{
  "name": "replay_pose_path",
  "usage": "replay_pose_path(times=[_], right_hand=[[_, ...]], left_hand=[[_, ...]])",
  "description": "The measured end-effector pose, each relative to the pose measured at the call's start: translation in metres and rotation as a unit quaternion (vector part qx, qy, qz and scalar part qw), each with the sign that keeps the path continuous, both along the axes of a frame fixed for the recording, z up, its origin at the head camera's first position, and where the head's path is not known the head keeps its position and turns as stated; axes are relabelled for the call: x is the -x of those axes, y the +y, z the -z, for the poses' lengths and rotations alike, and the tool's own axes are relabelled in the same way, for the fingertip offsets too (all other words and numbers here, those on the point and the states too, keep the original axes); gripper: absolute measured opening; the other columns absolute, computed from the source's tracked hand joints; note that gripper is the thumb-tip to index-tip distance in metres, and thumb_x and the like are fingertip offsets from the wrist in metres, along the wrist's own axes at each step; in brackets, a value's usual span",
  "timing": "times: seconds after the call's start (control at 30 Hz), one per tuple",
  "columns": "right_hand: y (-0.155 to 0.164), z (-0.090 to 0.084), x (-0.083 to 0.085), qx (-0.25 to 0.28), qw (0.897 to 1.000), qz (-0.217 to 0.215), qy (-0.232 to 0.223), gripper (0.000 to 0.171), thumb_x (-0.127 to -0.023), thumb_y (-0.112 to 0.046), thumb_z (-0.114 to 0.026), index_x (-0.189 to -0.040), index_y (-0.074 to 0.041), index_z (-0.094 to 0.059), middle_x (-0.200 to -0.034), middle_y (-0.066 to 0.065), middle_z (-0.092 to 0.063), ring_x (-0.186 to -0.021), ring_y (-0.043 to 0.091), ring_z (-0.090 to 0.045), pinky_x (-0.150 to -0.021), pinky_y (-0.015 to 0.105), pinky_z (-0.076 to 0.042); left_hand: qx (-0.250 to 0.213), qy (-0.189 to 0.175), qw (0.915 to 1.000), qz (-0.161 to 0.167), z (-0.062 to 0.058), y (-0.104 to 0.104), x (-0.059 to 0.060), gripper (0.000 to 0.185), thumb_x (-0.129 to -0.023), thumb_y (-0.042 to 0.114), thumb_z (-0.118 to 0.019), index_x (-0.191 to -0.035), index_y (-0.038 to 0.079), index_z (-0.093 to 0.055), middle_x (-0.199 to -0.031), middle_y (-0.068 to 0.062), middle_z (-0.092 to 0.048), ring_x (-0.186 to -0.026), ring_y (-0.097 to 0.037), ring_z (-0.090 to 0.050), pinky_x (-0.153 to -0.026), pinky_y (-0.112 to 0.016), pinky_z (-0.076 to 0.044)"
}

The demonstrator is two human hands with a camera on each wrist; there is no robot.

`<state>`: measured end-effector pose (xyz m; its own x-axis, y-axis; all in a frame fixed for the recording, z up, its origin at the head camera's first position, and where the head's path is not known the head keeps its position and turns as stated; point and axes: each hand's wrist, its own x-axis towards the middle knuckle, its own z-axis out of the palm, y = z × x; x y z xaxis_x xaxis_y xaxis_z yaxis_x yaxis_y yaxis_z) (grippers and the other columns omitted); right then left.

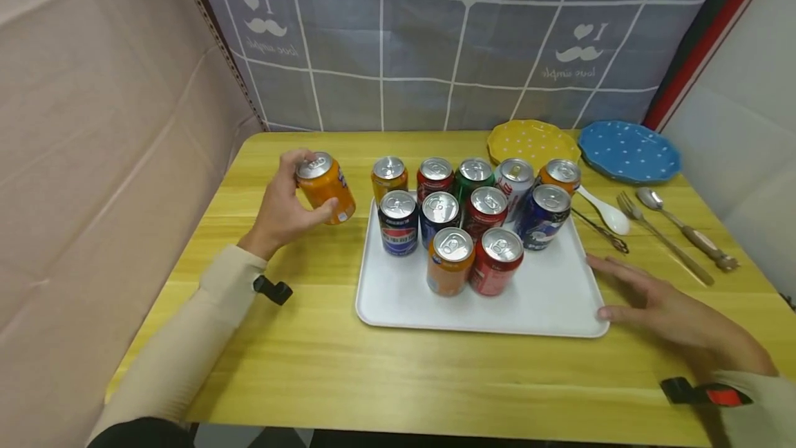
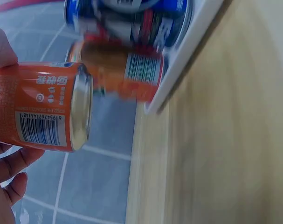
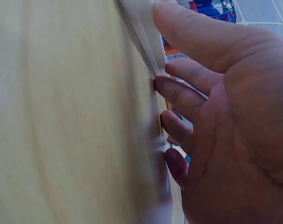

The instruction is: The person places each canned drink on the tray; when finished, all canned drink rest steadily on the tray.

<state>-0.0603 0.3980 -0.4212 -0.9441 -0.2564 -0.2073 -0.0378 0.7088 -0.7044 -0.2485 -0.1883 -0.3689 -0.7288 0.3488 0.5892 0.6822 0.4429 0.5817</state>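
My left hand (image 1: 282, 202) grips an orange soda can (image 1: 327, 192) left of the white tray (image 1: 547, 303). In the left wrist view that can (image 2: 38, 107) is held off the table, its barcode showing. Several soda cans stand upright on the tray, among them a Pepsi can (image 1: 399, 230), a peach-coloured can (image 1: 449, 272) and a red-pink can (image 1: 494, 272) in front. At the tray's back left corner stands another orange can (image 1: 388, 175). My right hand (image 1: 665, 310) touches the tray's right edge with thumb and fingers loosely extended; the right wrist view shows its palm (image 3: 244, 130).
A yellow dotted plate (image 1: 531, 140) and a blue dotted plate (image 1: 629, 151) lie at the back right. Right of the tray are a white spoon (image 1: 612, 216), a fork (image 1: 665, 240) and a metal spoon (image 1: 690, 230). A grey gridded cloth (image 1: 423, 40) hangs behind the table.
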Motion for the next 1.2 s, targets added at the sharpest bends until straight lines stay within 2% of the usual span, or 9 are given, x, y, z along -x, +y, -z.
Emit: replay_pose_path(times=[0.13, 0.27, 0.37, 0.6, 0.83, 1.0, 1.2], right_hand=[[0.001, 0.000, 0.000, -0.001, 1.000, 0.000, 0.007, 0.088, -0.097, -0.026, -0.076, -0.168, -0.033, -0.025, -0.172, 0.031, -0.017, -0.150, 0.069, -0.011, -0.101, 0.090, -0.016], [0.002, 0.000, 0.001, -0.008, 1.000, -0.004, 0.016, 0.088, -0.097, -0.024, -0.076, -0.169, -0.031, -0.024, -0.171, 0.032, -0.018, -0.149, 0.070, -0.012, -0.101, 0.090, -0.016], [0.002, 0.000, 0.001, -0.009, 1.000, -0.005, 0.018, 0.089, -0.097, -0.023, -0.077, -0.169, -0.030, -0.024, -0.171, 0.032, -0.019, -0.149, 0.070, -0.014, -0.101, 0.089, -0.017], [0.001, 0.000, 0.001, -0.007, 1.000, -0.002, 0.010, 0.089, -0.098, -0.024, -0.076, -0.169, -0.030, -0.022, -0.170, 0.034, -0.014, -0.147, 0.072, -0.011, -0.100, 0.090, -0.016], [0.001, 0.002, 0.003, -0.001, 1.000, -0.003, 0.015, 0.089, -0.097, -0.024, -0.077, -0.169, -0.030, -0.025, -0.171, 0.031, -0.018, -0.150, 0.069, -0.012, -0.102, 0.089, -0.017], [0.001, 0.004, 0.002, 0.007, 1.000, -0.001, 0.010, 0.089, -0.097, -0.023, -0.076, -0.169, -0.029, -0.023, -0.171, 0.033, -0.015, -0.149, 0.070, -0.011, -0.101, 0.090, -0.016], [0.001, 0.006, 0.001, 0.010, 1.000, -0.003, 0.013, 0.090, -0.097, -0.022, -0.076, -0.169, -0.028, -0.023, -0.171, 0.032, -0.015, -0.149, 0.070, -0.012, -0.102, 0.089, -0.017]], left_hand=[[0.020, 0.030, 0.9978, 0.055, 0.002, 0.013, -0.021, 0.075, -0.077, 0.014, -0.086, -0.137, 0.006, -0.042, -0.130, -0.016, -0.061, -0.112, -0.026, -0.063, -0.092, -0.030, -0.054], [0.043, 0.050, 0.9939, 0.089, 0.007, 0.025, -0.037, 0.073, -0.075, 0.018, -0.086, -0.133, 0.007, -0.044, -0.127, -0.015, -0.061, -0.111, -0.026, -0.063, -0.092, -0.040, -0.057], [0.060, 0.060, 0.9914, 0.099, 0.011, 0.032, -0.046, 0.072, -0.075, 0.023, -0.087, -0.132, 0.008, -0.045, -0.124, -0.012, -0.064, -0.110, -0.025, -0.064, -0.091, -0.043, -0.058], [0.106, 0.081, 0.9865, 0.095, 0.019, 0.050, -0.064, 0.073, -0.075, 0.038, -0.085, -0.133, 0.013, -0.049, -0.122, -0.003, -0.066, -0.109, -0.021, -0.067, -0.087, -0.044, -0.052], [0.134, 0.077, 0.9836, 0.093, 0.032, 0.062, -0.072, 0.075, -0.077, 0.045, -0.086, -0.136, 0.017, -0.049, -0.126, 0.001, -0.068, -0.111, -0.018, -0.067, -0.089, -0.042, -0.049], [0.155, 0.060, 0.9831, 0.077, 0.040, 0.067, -0.077, 0.075, -0.079, 0.045, -0.087, -0.138, 0.018, -0.050, -0.130, -0.002, -0.066, -0.115, -0.018, -0.065, -0.089, -0.040, -0.048], [0.161, 0.047, 0.9834, 0.068, 0.042, 0.070, -0.082, 0.075, -0.082, 0.043, -0.086, -0.142, 0.019, -0.048, -0.135, -0.006, -0.061, -0.115, -0.022, -0.064, -0.090, -0.043, -0.050]])
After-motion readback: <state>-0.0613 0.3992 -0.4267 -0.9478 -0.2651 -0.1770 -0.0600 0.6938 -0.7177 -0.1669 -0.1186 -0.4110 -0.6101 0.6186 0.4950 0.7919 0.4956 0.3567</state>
